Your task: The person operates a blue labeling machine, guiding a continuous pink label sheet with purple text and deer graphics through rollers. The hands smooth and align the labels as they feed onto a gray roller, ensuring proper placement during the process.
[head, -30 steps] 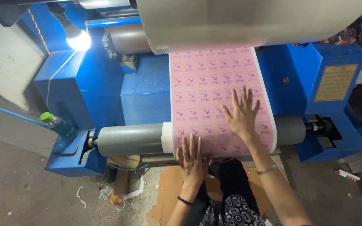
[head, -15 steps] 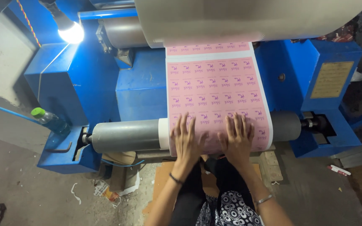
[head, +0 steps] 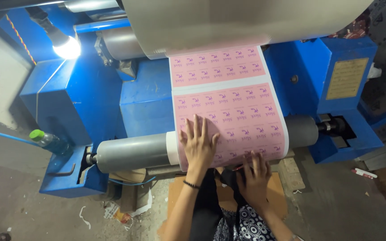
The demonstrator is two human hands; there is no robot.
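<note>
Smoothing pink label sheet [head: 228, 107] onto grey roller [head: 130, 151]: left hand [head: 198, 145] flat, fingers spread; right hand [head: 254, 176] open, gripping nothing, at lower edge. Next likely needed even pressure.

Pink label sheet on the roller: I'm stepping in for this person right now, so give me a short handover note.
Left hand: open, flat on the pink label sheet where it wraps the grey roller.
Right hand: open, at the sheet's lower edge under the roller.
Sheet runs down from the big upper roll on the blue machine.
Done: sheet lies over the roller.
Left: lower edge looks unsecured.
</note>
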